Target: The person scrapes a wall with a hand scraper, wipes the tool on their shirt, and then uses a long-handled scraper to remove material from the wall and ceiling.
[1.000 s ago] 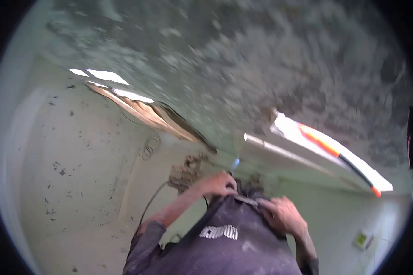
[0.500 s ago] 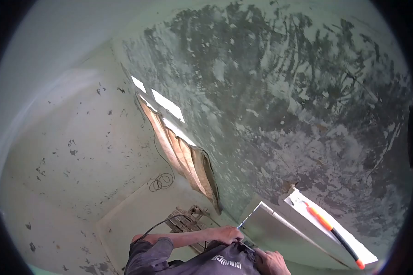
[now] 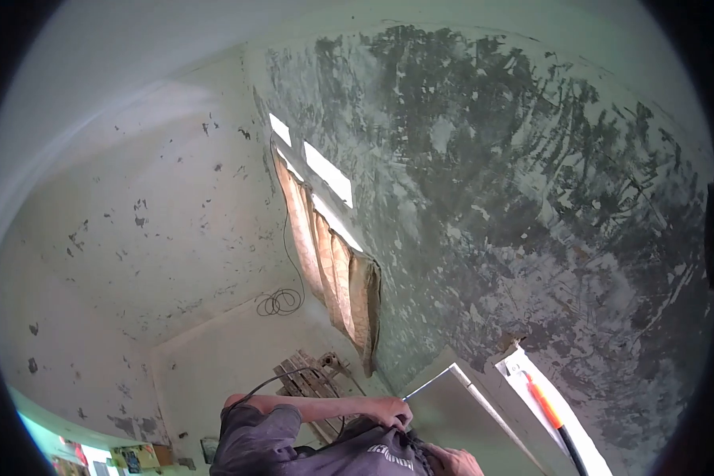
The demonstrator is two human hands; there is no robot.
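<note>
My left hand [image 3: 390, 412] is closed in front of my chest, bunched against the grey T-shirt [image 3: 357, 451]. A thin metal rod [image 3: 430, 382] slants up and right from its fist, ending by a long white strip [image 3: 484, 404]. My right hand [image 3: 454, 462] is low beside the shirt, its fingers curled in toward the cloth and partly hidden; I cannot tell what they grip. To the right, an orange and black handle-like tool [image 3: 550, 408] overlaps a bright white panel [image 3: 567, 444].
A patchy grey wall [image 3: 492, 174] fills the right side. Brown cloth [image 3: 333, 270] hangs below bright window panes [image 3: 328, 173]. A coiled cable [image 3: 280, 301] shows against the pale surface. Wooden slats [image 3: 305, 377] lie behind my forearm. Small colourful items [image 3: 137, 458] stand at lower left.
The view has shifted, with the window and cloth now farther right. Both hands sit slightly farther left in view, and the rod piece seen between them no longer shows.
</note>
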